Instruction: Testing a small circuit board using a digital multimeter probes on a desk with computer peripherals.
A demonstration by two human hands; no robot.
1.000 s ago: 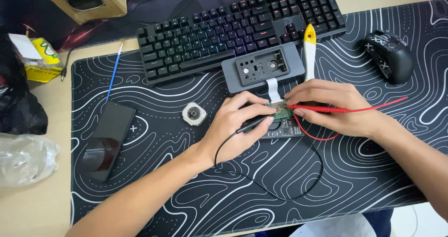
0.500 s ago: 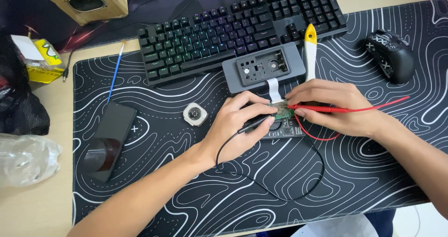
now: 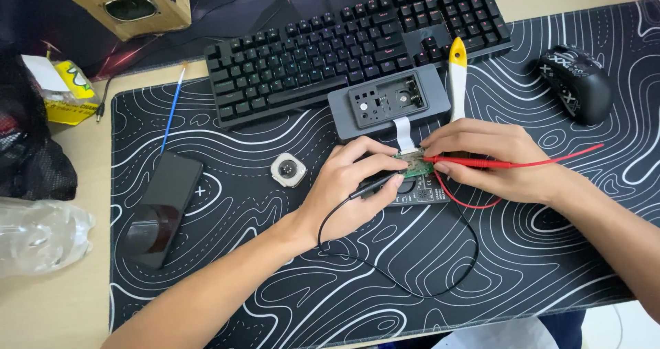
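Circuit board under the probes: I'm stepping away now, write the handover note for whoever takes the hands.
Left hand: holds the black probe, tip at the green circuit board.
Right hand: holds the red probe, tip on the same board.
The board lies on the patterned desk mat, ribbon-linked to the opened grey device by the keyboard.
Done: both probes placed.
Left: the reading; no meter is in view.

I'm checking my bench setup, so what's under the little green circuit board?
A dark slab lies under the green circuit board, on the desk mat. The left hand and right hand cover most of it.
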